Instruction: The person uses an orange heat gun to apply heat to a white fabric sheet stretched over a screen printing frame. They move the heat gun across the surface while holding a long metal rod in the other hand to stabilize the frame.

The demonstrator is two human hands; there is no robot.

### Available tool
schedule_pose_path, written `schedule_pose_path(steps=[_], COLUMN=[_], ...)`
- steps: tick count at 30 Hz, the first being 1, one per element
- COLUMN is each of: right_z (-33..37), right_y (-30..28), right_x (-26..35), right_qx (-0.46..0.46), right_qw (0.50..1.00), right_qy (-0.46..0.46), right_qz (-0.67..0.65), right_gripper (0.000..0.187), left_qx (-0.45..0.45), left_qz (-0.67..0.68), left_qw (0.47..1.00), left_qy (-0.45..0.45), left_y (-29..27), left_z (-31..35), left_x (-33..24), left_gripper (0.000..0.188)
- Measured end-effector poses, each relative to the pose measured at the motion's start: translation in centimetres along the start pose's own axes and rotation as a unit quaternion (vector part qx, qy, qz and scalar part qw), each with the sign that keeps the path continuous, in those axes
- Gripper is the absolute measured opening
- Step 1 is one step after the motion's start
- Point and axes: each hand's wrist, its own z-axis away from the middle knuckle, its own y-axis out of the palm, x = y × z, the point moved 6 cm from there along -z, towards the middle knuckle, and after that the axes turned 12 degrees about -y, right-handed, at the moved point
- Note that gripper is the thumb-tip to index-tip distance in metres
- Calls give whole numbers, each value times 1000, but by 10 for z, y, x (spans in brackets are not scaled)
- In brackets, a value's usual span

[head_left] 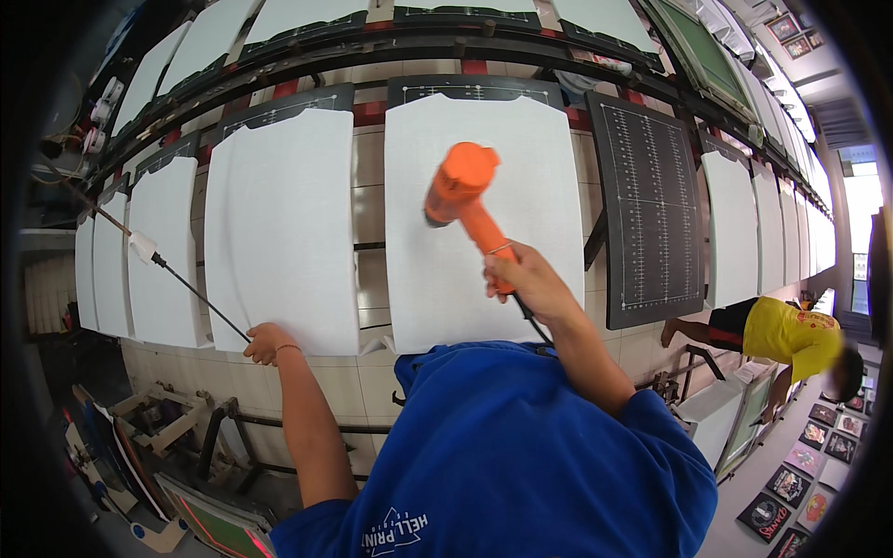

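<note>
My right hand (526,279) is wrapped round the handle of an orange heat gun (468,177). Its barrel is over a white shirt (437,288) stretched on a black board, and the dark nozzle faces down toward the cloth. From the handle's lower end a black cord (532,319) runs back toward my body. Off to the left, my closed left hand (268,342) grips a taut black power cable (206,298). That cable leads up to a white connector (142,246) at the far left. Beside this hand lies another white shirt (284,223) on its board.
A bare black board with white ruler marks (651,205) stands right of the middle shirt. More shirt-covered boards line both sides and a second row behind a dark rail (372,39). At right, a person in a yellow shirt (791,335) bends over a screen frame (749,423).
</note>
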Motion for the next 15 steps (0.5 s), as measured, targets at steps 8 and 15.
schedule_pose_path(steps=[8,15], right_z=[-9,46], right_y=[11,-88], right_x=[-4,7], right_qx=[20,-142], right_qw=[999,988], right_qy=[19,-29], right_qz=[26,45], right_gripper=[29,31], left_qx=[1,10], left_qz=[1,18], left_qw=[1000,1000], left_qy=[8,-6], left_y=[-1,5], left_z=[1,-6], left_x=[0,4], left_gripper=[51,52])
